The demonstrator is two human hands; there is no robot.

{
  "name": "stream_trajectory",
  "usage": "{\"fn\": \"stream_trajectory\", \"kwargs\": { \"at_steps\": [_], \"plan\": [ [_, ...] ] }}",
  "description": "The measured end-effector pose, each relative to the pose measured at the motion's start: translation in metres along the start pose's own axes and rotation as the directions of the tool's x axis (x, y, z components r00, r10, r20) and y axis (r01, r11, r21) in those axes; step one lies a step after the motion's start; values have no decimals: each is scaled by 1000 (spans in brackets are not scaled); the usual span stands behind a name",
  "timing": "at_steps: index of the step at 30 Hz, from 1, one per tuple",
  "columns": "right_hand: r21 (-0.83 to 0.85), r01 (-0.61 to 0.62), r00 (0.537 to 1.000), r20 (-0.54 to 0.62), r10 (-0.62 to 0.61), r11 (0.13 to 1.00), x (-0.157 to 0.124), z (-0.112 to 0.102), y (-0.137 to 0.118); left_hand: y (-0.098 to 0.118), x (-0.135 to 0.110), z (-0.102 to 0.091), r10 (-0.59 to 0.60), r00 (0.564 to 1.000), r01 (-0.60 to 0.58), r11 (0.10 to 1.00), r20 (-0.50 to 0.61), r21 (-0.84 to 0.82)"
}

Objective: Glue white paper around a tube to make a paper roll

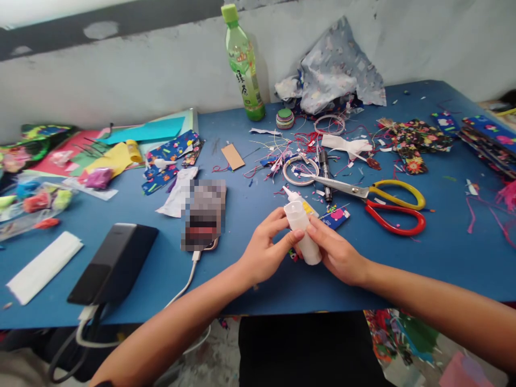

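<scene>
A small white glue bottle (301, 228) with a pointed nozzle is held just above the blue table (443, 258), near its front edge. My left hand (264, 250) pinches the bottle's upper part with thumb and fingers. My right hand (334, 252) wraps round its lower body from the right. A small patterned fabric piece (337, 216) lies just behind my right hand.
Red and yellow scissors (387, 201) lie right of the bottle, behind them a black marker (324, 169) and a ring (300, 171) among thread scraps. A phone (203, 215) and black power bank (115, 263) sit at left. A green bottle (244, 62) stands at the back.
</scene>
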State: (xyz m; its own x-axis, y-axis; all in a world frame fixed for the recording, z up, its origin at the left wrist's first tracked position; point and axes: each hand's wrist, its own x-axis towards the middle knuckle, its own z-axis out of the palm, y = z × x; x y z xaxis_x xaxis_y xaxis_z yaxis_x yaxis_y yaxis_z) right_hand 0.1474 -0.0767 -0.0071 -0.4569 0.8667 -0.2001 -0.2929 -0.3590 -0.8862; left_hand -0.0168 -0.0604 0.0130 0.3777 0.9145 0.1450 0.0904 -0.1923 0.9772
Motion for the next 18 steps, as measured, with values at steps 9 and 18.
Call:
{"fn": "stream_trajectory", "kwargs": {
  "at_steps": [9, 18],
  "plan": [
    [260, -126, 992, 41, 120, 957, 0, 1, -12, -14, -1, -1, -75, 994, 93, 964, 83, -248],
    [297, -157, 986, 100, 133, 942, 3, 3, -14, -18, 2, -2, 1, 998, 18, 960, 66, -280]
  ]
}}
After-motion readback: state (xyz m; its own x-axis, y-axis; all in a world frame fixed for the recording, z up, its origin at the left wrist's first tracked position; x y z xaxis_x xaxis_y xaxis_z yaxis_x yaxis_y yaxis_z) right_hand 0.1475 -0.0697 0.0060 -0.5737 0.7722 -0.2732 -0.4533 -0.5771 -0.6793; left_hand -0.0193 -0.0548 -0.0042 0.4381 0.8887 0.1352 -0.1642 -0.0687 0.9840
